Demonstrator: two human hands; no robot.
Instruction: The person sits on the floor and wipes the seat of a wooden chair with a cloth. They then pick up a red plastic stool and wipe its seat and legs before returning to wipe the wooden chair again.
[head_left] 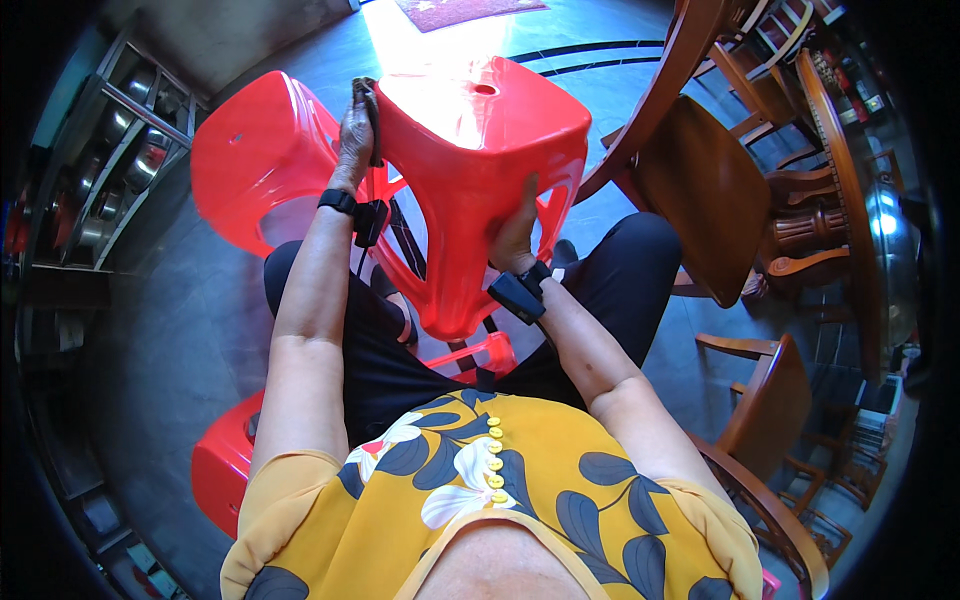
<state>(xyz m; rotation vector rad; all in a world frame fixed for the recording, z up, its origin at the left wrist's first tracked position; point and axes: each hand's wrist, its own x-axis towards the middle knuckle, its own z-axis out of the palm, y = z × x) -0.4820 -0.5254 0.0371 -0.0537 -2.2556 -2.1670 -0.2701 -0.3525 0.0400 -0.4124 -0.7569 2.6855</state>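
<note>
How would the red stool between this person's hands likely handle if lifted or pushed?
The red plastic stool is probably light for its size, given the open gaps between its legs. It likely keeps its shape, as seat and legs look moulded in one piece. Its glossy, reflective seat may feel slippery.

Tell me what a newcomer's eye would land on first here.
First, the glossy red stool in the upper centre, with the left hand and a dark cloth at its left side and the right hand on its near side. Next, the yellow floral top at bottom centre, and a second red stool at upper left.
</note>
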